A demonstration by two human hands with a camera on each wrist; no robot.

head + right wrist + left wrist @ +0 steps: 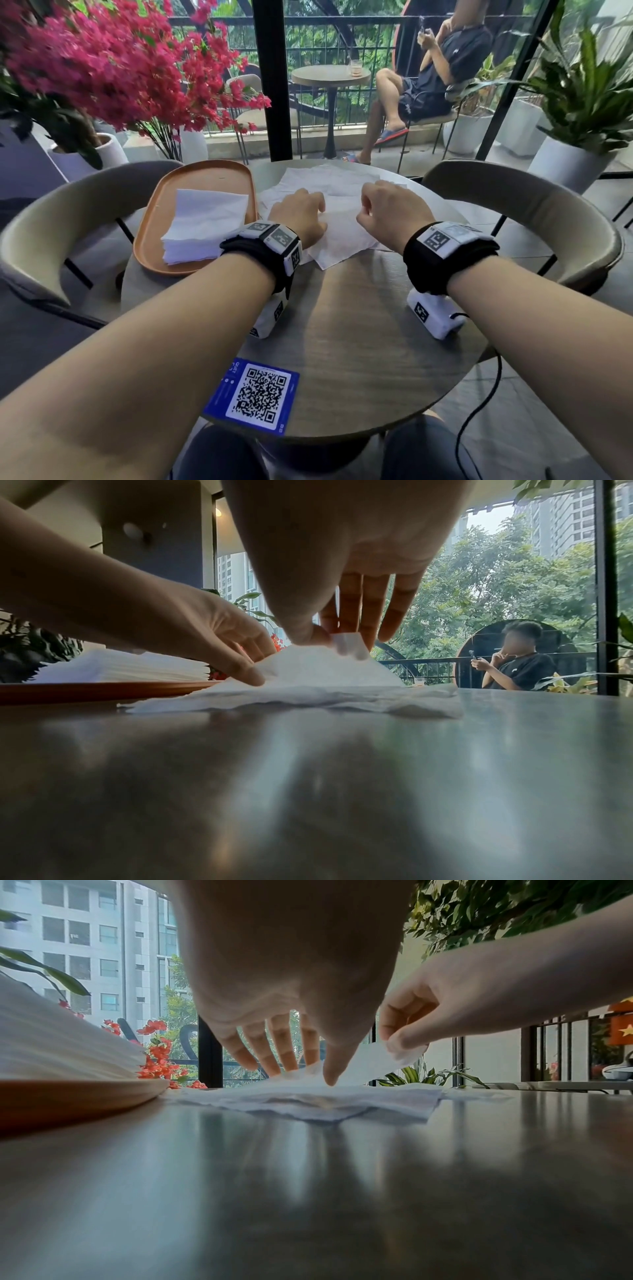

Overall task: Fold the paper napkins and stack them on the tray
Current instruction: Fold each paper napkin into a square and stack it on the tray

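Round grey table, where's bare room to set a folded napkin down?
Bare round grey table lies between the loose white paper napkins and the blue QR card. The orange oval tray is bare beyond its stack of folded white napkins. The far middle is crowded.

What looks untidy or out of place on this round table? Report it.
The unfolded white paper napkins on the round grey table lie as a crumpled, skewed, overlapping heap beside the orange oval tray. The left hand presses them flat while the right hand pinches one corner up. The folded white napkin stack looks neat.
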